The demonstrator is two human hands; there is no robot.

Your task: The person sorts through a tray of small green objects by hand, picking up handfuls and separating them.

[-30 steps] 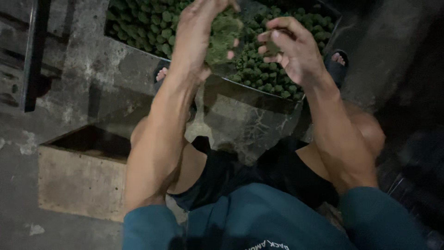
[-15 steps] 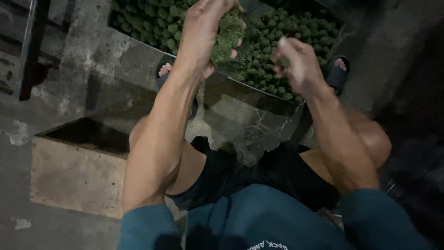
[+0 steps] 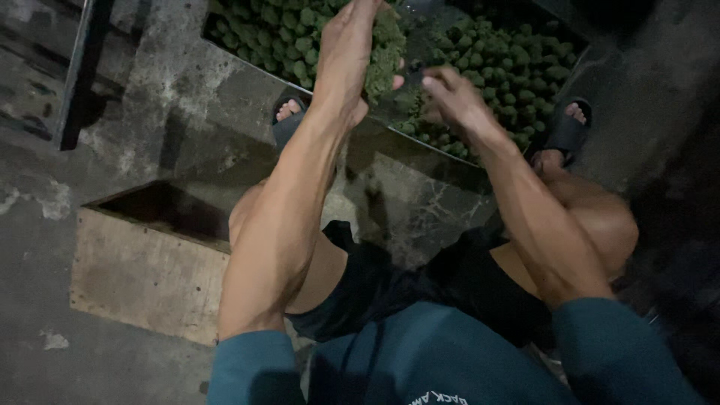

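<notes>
Left hand [image 3: 352,56] clasps a green mossy clump [image 3: 384,52] over the tray [image 3: 480,161].
Right hand [image 3: 454,97], fingers loosely curled and seemingly empty, should pinch gently.

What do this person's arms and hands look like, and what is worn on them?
Both forearms are bare, with teal sleeves pushed up near the elbows. The left hand and right hand wear no gloves; no rings, watch or bands show.

No packages, labels, signs or screens are visible.
</notes>
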